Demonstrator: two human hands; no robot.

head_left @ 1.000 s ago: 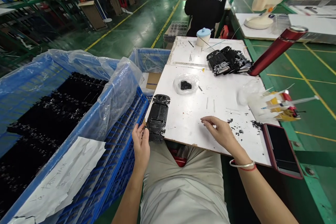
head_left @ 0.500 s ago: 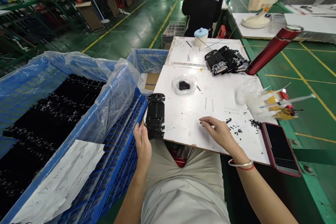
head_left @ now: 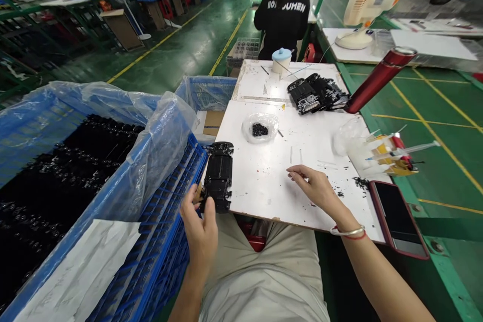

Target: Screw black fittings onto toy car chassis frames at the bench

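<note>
A black toy-car chassis (head_left: 219, 177) lies lengthwise at the left edge of the white table (head_left: 260, 186). My left hand (head_left: 199, 226) is at its lower left corner, thumb and fingers spread apart around that corner; whether they touch it is unclear. Over the table's front part is my right hand (head_left: 311, 186), thumb and forefinger drawn together; anything between the tips is too small to make out. Farther back sits a clear plastic bag (head_left: 273, 125) with small black parts (head_left: 259, 130). A pile of similar chassis (head_left: 319, 93) rests at the table's far right.
At left stands a blue crate (head_left: 151, 171) of black chassis, lined with plastic. Along the right are a phone (head_left: 396, 216), a holder with syringes (head_left: 396, 153), a leaning red flask (head_left: 381, 80) and black scraps (head_left: 361, 183). A person (head_left: 283, 15) sits ahead.
My left hand has opened, its thumb moving away from the fingers beside the chassis. The right hand stays nearly in place. The whole view has shifted slightly.
</note>
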